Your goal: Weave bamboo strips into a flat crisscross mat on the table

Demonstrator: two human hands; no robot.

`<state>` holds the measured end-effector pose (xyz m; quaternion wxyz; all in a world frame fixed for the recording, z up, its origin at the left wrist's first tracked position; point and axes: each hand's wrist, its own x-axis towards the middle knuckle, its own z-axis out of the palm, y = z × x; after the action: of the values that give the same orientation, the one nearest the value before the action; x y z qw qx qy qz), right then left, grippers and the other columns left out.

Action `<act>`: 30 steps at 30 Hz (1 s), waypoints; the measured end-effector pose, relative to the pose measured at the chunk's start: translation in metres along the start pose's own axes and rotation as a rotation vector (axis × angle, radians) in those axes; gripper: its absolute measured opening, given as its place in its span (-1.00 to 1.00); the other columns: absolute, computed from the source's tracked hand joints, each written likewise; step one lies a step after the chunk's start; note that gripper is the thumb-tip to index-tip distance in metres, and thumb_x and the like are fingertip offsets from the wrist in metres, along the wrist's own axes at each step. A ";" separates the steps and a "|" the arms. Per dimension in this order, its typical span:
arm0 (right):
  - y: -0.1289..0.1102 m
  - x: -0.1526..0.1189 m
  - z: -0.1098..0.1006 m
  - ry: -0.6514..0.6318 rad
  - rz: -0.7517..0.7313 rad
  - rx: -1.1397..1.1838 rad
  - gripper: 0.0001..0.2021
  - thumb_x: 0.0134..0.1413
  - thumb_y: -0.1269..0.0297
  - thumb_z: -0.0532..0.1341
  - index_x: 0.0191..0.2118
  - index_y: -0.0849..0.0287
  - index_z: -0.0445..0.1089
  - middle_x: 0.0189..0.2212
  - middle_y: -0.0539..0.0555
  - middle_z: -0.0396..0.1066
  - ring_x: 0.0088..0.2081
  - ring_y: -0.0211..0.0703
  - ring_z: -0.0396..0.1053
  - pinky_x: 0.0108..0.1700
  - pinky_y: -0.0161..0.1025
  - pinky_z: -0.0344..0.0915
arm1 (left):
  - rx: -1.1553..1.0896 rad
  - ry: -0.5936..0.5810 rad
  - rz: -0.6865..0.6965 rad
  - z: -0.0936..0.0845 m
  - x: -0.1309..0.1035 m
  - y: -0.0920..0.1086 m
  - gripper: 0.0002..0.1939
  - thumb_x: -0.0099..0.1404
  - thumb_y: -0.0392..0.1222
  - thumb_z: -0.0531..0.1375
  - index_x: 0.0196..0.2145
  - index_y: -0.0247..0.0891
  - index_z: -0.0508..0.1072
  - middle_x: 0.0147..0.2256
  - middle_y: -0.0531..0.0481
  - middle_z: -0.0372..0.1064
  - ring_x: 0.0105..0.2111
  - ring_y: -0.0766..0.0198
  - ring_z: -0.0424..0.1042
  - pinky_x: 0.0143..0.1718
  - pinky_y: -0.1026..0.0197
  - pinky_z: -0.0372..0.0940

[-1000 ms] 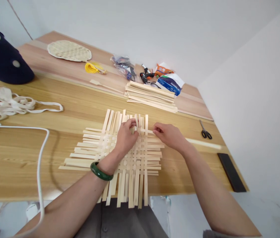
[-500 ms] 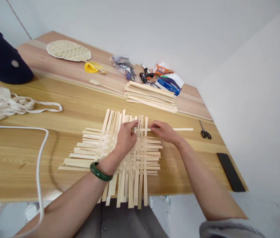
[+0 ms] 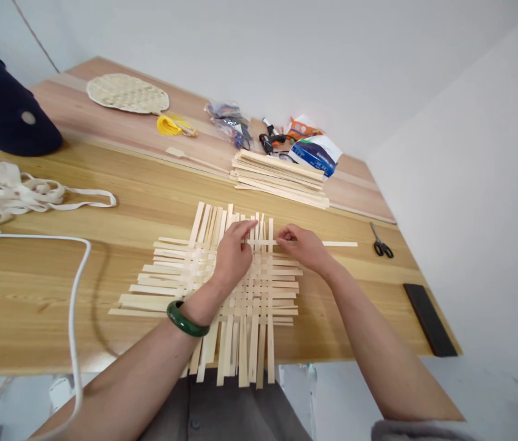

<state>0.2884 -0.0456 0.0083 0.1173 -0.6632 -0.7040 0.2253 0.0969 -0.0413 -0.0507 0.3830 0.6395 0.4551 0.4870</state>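
Observation:
A loose woven mat of pale flat strips [image 3: 285, 285], which look like bamboo or thin wood, lies on the table before me. My left hand [image 3: 235, 252] rests over its upper middle, fingers stretched toward the upright strip ends and touching them, thumb apart. Just right of the mat's top, my right hand [image 3: 304, 246] pinches a single pale strip [image 3: 340, 244]. That strip runs crosswise, its inner end among the upright strips near my left fingertips and its outer end past my right hand. My left hand and forearm hide part of the weave.
Behind the mat lies a stack of strips [image 3: 280, 179]. Scissors [image 3: 382, 246] and a black bar [image 3: 430, 320] are at right. White tape [image 3: 33, 193] and a white cable [image 3: 74, 294] lie left. Farther back are a woven fan [image 3: 125, 94], yellow cord [image 3: 170, 125] and a glue gun [image 3: 270, 141].
The crosswise strip has come slightly down toward the weave and its inner end shows farther left among the upright strips. My left hand stays nearly in place; my right hand has shifted only slightly.

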 end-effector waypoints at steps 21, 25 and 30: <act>-0.028 0.018 0.002 0.201 -0.214 -0.153 -0.75 0.20 0.32 0.15 -0.03 0.17 0.44 -0.01 0.15 0.46 0.07 -0.02 0.31 0.10 -0.11 0.23 | -0.185 0.148 0.021 0.000 0.001 0.001 -0.51 0.13 -0.55 0.00 -0.08 -0.23 0.48 -0.04 -0.12 0.32 -0.07 0.27 0.43 0.00 0.14 0.41; -0.046 0.041 0.015 0.081 -0.361 -0.233 -0.69 0.20 0.35 0.16 0.04 0.23 0.44 0.08 0.20 0.42 0.12 -0.01 0.27 0.22 -0.07 0.14 | -0.192 0.274 -0.002 -0.002 0.003 0.000 -0.55 0.14 -0.52 0.01 -0.12 -0.21 0.48 -0.06 -0.09 0.31 -0.05 0.27 0.42 0.04 0.13 0.39; -0.057 0.056 0.020 -0.047 -0.310 -0.395 -0.68 0.17 0.46 0.13 0.00 0.30 0.48 0.10 0.28 0.40 0.15 0.06 0.26 0.24 -0.02 0.10 | -0.069 0.275 0.025 -0.006 0.003 0.004 -0.53 0.12 -0.54 0.02 -0.10 -0.20 0.49 -0.03 -0.11 0.31 0.05 0.20 0.35 0.13 0.05 0.32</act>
<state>0.2238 0.0055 0.0101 0.0023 -0.5521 -0.8301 0.0781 0.0917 -0.0395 -0.0452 0.3327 0.5587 0.4784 0.5902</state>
